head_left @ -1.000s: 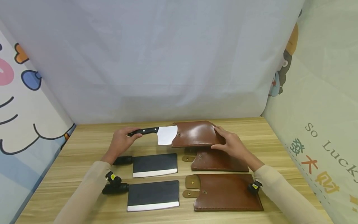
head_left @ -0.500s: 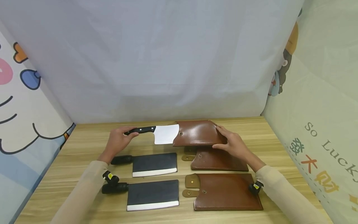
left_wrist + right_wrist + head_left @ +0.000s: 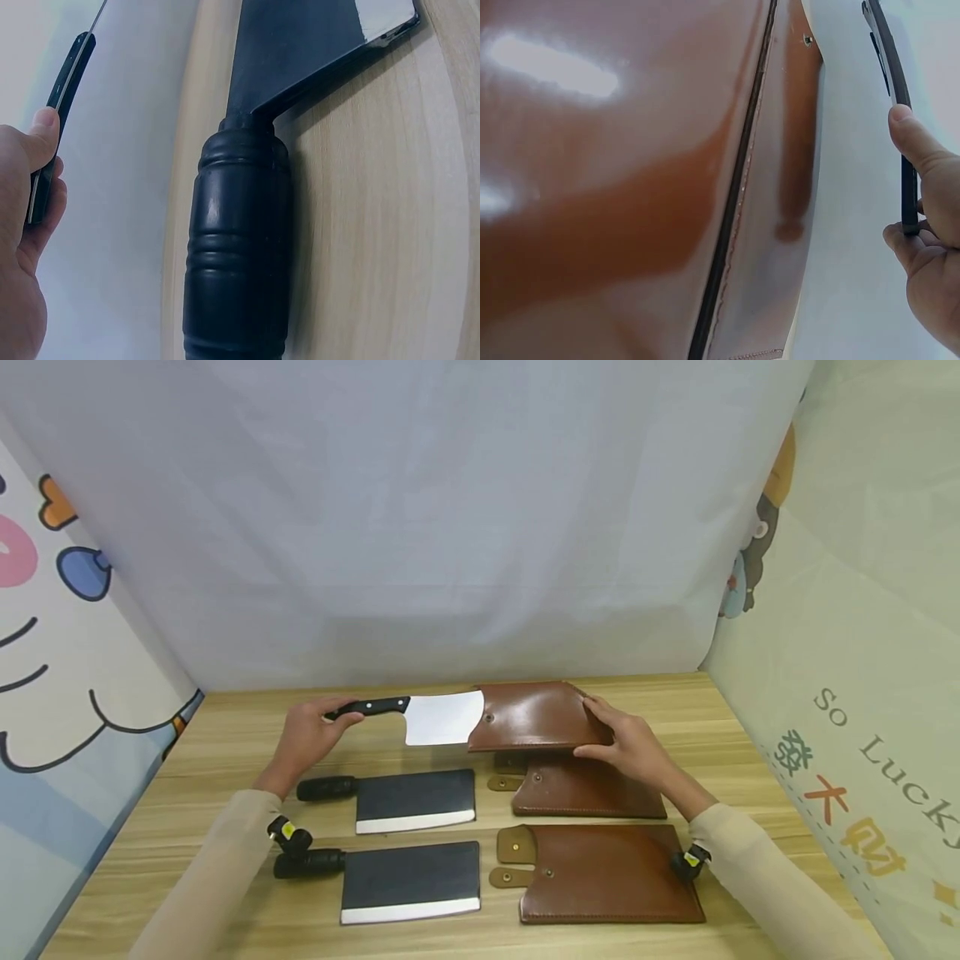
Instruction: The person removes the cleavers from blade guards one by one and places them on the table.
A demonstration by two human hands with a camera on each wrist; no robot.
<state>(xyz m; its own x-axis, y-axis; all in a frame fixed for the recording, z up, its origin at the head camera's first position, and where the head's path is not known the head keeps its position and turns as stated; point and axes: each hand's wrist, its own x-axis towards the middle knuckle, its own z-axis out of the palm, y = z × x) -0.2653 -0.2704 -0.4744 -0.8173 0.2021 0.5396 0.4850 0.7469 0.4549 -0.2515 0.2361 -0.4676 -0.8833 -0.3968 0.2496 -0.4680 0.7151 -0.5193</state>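
Note:
My left hand (image 3: 306, 737) pinches the black riveted handle (image 3: 372, 706) of a cleaver, thumb on the near face. Its bright silver blade (image 3: 444, 719) runs into the mouth of a brown leather sheath (image 3: 536, 717), which hides the blade's far end. The sheath's right end is gripped by my right hand (image 3: 626, 739), thumb below and fingers on the slanted corner. Cleaver and sheath are held up, overlapping a second sheath in the head view. In the left wrist view the cleaver handle (image 3: 61, 116) lies between thumb and fingers; in the right wrist view the sheath (image 3: 907, 180) shows edge-on.
Two black cleavers with silver edges, an upper one (image 3: 415, 800) and a lower one (image 3: 411, 881), lie on the wooden table (image 3: 240, 735). To their right lie two brown sheaths, one (image 3: 592, 792) partly covered and one (image 3: 607, 877) nearer. A pale curtain (image 3: 480, 527) hangs behind.
My left hand has moved left with the cleaver, and more of the silver blade shows outside the sheath. The right hand and sheath have shifted slightly right.

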